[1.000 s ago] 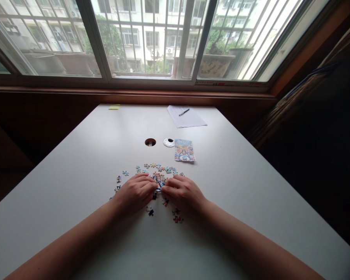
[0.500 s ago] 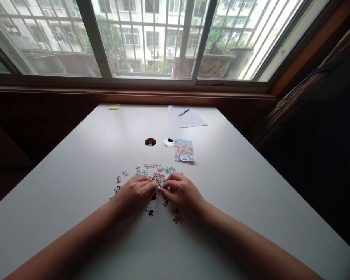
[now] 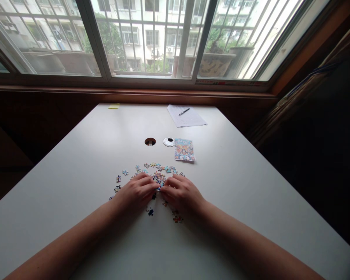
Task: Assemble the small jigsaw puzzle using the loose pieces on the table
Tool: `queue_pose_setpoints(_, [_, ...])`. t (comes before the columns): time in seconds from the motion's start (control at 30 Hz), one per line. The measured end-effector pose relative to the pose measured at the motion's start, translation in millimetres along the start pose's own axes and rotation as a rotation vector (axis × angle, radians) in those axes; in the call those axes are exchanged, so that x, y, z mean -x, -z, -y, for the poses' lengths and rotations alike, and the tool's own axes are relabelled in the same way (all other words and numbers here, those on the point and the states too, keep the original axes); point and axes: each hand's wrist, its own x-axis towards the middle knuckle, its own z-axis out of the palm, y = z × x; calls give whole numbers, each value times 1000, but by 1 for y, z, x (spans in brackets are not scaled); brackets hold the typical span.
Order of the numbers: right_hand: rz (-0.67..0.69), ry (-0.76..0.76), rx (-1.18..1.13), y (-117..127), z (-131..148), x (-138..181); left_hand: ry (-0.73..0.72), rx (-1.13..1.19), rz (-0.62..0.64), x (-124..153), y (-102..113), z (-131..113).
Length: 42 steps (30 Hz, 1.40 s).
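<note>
Many small jigsaw pieces [image 3: 158, 177] lie in a loose heap on the white table. My left hand [image 3: 138, 190] comes in from the left, thumb and fingertips pinched at the near side of the heap. Opposite it, my right hand [image 3: 181, 191] pinches too, its fingertips meeting those of the left. Between the fingertips a small bluish jigsaw piece [image 3: 158, 189] shows, mostly covered by the fingers. A dark blue piece [image 3: 150, 212] lies apart below the left hand, and a few reddish-brown pieces [image 3: 177, 218] lie below the right wrist.
Beyond the heap lies a colourful picture card [image 3: 184, 150], beside a round silver cap [image 3: 168, 142] and a cable hole [image 3: 150, 142]. Farther back are paper sheets [image 3: 189, 119] with a pen [image 3: 184, 112] and a yellow slip [image 3: 114, 106]. A barred window rises behind the table.
My right fingertips have closed in and lowered, from a slightly looser pinch to touching the left fingertips. The piece between them is now more covered. The left hand has hardly moved.
</note>
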Motion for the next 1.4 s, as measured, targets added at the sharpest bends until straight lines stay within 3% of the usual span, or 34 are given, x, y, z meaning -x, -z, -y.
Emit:
queue_pose_setpoints(0.17, [10,28,25,1,1,1,-22,4,12,-2,2,0])
queue_pose_setpoints(0.4, [-69,-236,-294,-6,2,1,-4,25,52,-5,5,0])
queue_pose_setpoints(0.5, [-52,-164,-274,-6,-1,1,9,32,59,-5,5,-1])
queue_pose_setpoints(0.73, [-3,99,55,0,-3,2,17,12,98,-6,6,-3])
queue_pose_setpoints(1.03, [-50,-33,-70,-6,2,0,64,58,135,-4,8,0])
queue_pose_setpoints(1.27, [-62,7,-7,-4,5,-3,71,109,143,-4,9,3])
queue_pose_setpoints(1.4, [-43,133,118,0,4,-3,72,100,143,-3,9,3])
